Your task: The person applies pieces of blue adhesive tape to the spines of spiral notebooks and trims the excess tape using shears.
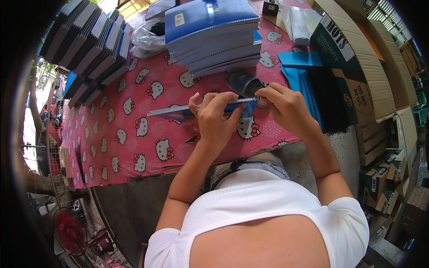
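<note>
Notebook (pixel 203 110): blue-covered, held edge-up over the near table edge, between both hands.
Left hand (pixel 216 119): fingers curled around its middle.
Right hand (pixel 286 107): fingertips pinching its right end (spiral side).
Tablecloth (pixel 134 129): pink, cat-face print.
Stack of blue notebooks (pixel 212 33): farther back.
</note>
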`<state>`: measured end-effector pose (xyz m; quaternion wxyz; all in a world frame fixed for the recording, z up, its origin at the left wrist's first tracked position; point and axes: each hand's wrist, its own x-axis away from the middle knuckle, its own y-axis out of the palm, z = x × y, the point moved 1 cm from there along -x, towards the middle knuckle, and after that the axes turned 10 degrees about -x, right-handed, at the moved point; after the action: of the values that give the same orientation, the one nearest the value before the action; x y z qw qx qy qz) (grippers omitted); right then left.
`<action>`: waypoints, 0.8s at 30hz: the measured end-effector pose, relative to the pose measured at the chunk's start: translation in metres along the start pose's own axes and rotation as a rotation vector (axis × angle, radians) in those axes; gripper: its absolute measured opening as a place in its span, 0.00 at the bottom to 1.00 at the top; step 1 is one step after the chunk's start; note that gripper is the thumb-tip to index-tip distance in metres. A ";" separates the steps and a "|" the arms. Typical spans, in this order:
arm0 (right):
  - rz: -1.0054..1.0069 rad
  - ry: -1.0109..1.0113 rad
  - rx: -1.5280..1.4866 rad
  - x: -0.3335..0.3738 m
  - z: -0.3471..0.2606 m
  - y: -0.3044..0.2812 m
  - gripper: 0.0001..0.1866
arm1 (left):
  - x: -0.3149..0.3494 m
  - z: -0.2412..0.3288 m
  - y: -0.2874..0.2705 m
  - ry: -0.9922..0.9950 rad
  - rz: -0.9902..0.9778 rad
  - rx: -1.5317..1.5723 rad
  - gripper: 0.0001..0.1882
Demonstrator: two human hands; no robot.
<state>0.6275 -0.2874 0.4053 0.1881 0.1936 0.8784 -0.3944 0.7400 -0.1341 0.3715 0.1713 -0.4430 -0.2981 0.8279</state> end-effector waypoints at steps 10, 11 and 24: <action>-0.630 0.329 -0.152 -0.029 0.017 -0.019 0.08 | 0.022 -0.005 -0.022 0.067 -0.088 0.055 0.10; -0.634 0.402 0.132 -0.045 0.037 -0.010 0.11 | 0.018 -0.001 -0.019 0.070 -0.076 0.077 0.11; -0.139 0.168 -1.155 -0.004 0.097 0.015 0.27 | 0.000 -0.012 -0.012 0.055 -0.018 0.002 0.12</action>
<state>0.6550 -0.3533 0.3378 0.1668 0.0324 0.9735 0.1532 0.7501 -0.1214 0.3742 0.1872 -0.4630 -0.2964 0.8141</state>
